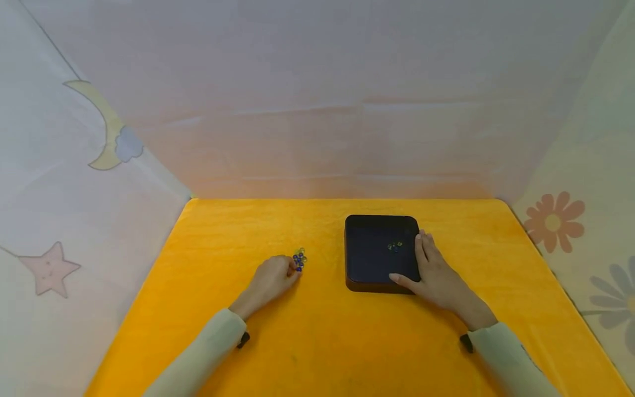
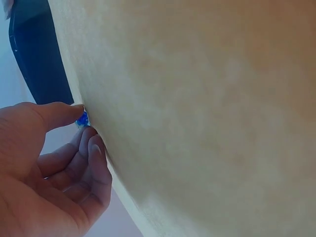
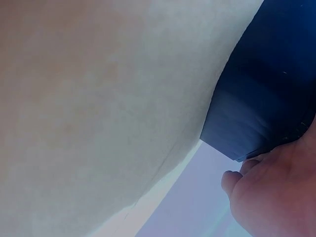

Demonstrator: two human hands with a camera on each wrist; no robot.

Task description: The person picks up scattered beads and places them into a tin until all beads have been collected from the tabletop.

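Note:
Several small glass marbles (image 1: 300, 256), blue and clear yellowish, lie in a cluster on the yellow cloth. My left hand (image 1: 274, 274) is at the near-left edge of the cluster. In the left wrist view, its thumb and index fingertip pinch a blue marble (image 2: 83, 118), the other fingers curled below. A square black tray (image 1: 367, 253) with raised walls stands right of the marbles, holding a few marbles (image 1: 394, 246) toward its right side. My right hand (image 1: 439, 278) grips the tray's right side, thumb over the rim near the front corner and fingers along the outer wall.
A yellow cloth (image 1: 317, 342) covers the table. Pale fabric walls (image 1: 317, 143) rise behind it and on both sides, printed with a moon, a star and flowers. A gap of cloth separates the marble cluster from the tray.

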